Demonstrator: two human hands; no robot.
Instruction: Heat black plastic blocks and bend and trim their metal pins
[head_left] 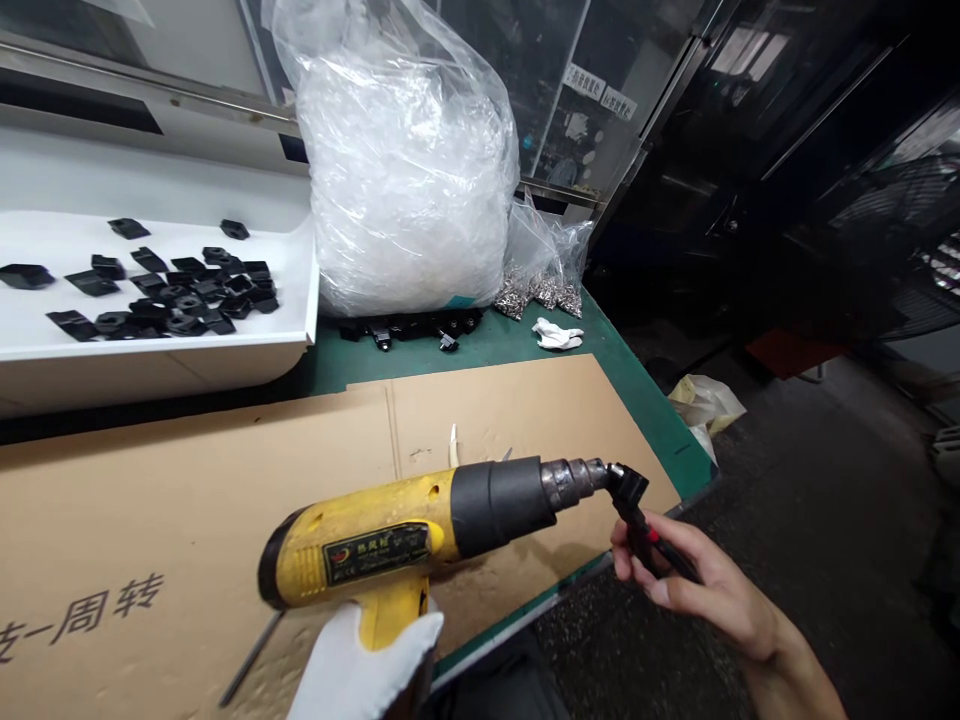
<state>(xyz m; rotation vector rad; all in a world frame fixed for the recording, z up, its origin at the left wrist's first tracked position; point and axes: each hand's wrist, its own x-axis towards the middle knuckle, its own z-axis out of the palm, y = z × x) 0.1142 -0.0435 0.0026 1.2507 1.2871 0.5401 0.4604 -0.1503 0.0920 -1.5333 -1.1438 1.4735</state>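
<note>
A white tray [150, 345] of scattered black plastic pieces [180, 305] sits at left, beside a large clear plastic bag [405, 170] on the green surface [510, 345]. Above a cardboard sheet [225, 480], the gloved left hand [367, 665] has its fingers clamped around the handle of a yellow heat gun [390, 540]. At the gun's nozzle, the bare right hand [697, 585] has its fingers clamped on a black piece [628, 490].
</note>
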